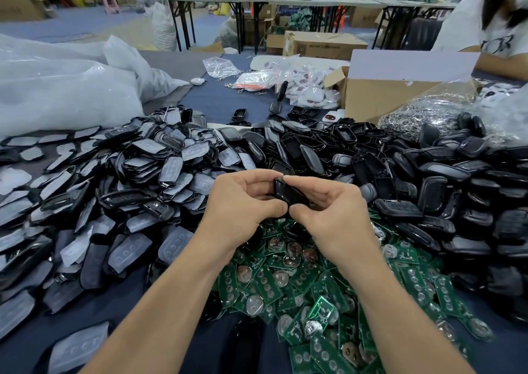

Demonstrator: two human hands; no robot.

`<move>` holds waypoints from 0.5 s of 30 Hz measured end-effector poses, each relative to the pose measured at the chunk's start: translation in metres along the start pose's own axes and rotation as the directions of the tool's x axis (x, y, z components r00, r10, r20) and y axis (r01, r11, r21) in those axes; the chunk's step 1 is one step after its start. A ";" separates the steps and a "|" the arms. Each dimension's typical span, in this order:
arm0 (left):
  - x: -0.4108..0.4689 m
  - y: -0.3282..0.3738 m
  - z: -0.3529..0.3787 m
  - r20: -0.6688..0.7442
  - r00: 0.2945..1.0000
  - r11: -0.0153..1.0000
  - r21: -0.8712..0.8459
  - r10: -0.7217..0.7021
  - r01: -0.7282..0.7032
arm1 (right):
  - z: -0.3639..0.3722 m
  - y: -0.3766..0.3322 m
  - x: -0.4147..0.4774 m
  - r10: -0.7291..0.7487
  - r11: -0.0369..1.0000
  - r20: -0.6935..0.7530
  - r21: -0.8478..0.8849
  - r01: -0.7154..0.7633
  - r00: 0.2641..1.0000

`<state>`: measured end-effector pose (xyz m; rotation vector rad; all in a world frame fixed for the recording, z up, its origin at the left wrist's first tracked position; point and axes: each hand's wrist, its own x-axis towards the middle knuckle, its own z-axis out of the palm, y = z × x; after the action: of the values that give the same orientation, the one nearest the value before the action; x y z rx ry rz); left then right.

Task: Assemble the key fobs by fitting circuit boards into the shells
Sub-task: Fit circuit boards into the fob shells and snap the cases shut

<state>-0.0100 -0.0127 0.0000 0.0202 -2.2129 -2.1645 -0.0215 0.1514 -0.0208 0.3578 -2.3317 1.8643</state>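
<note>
Far left, big clear plastic bags lie slumped on the worktop, which has a dark blue cover. In front of them a wide heap of grey button pads, many sitting in black frames, spreads over the left half down to the near edge. Centre: left hand, fingers curled, thumb and forefinger pinching the left end of a single black shell. The shell is tilted and held in the air between both hands, above the near pile, touching nothing else. Right hand is also curled, forefinger on the shell's top edge, thumb on its lower edge. The two thumb tips almost meet under it. Cannot tell if a board sits inside the shell, the fingers cover it. Under the wrists and forearms a pile of green circuit boards, many with round coin-cell holders, runs to the bottom right. Behind the hands and off to the right is a big heap of loose black shells, some hollow side up. Back centre, small bags of white fobs lie just beside an open cardboard box. Right of the box, a clear bag of metal key rings. Top right corner, another person in a white shirt, forearm at the worktop's far edge.
</note>
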 end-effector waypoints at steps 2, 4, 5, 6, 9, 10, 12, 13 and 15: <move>0.000 0.001 0.002 -0.016 1.000 0.999 -0.049 -0.024 0.023 | 0.003 -0.002 -0.003 -0.056 0.985 -0.071 -0.165 0.044 0.996; 0.000 0.001 0.004 -0.054 0.997 0.993 -0.106 -0.063 0.057 | 0.006 -0.004 -0.006 -0.093 0.965 -0.102 -0.255 0.064 0.990; 0.001 0.000 0.005 -0.078 0.994 0.991 -0.117 -0.075 0.066 | 0.007 -0.005 -0.008 -0.116 0.958 -0.101 -0.275 0.084 0.988; 0.002 -0.001 0.006 -0.098 0.992 0.990 -0.119 -0.082 0.070 | 0.009 -0.005 -0.009 -0.138 0.952 -0.095 -0.286 0.105 0.986; 0.004 -0.002 0.006 -0.135 0.988 0.991 -0.123 -0.074 0.058 | 0.010 -0.006 -0.008 -0.121 0.976 -0.108 -0.193 0.098 0.987; 0.004 -0.002 0.006 -0.136 0.989 0.991 -0.125 -0.059 0.042 | 0.010 -0.006 -0.005 -0.076 0.991 -0.129 -0.121 0.061 0.989; 0.005 -0.003 0.005 -0.117 0.993 0.992 -0.123 -0.008 -0.007 | 0.006 -0.003 0.000 0.014 1.000 -0.144 -0.014 -0.016 0.989; 0.006 -0.004 0.003 -0.102 0.995 0.993 -0.113 0.020 -0.031 | 0.005 -0.001 0.002 0.034 0.999 -0.132 0.013 -0.033 0.991; 0.007 -0.006 0.000 -0.072 0.996 0.995 -0.081 0.050 -0.055 | 0.003 0.000 0.004 0.041 0.998 -0.105 0.053 -0.035 0.994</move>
<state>-0.0166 -0.0132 -0.0056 0.0335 -2.0616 -2.1906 -0.0251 0.1483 -0.0209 0.2153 -2.2410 1.9129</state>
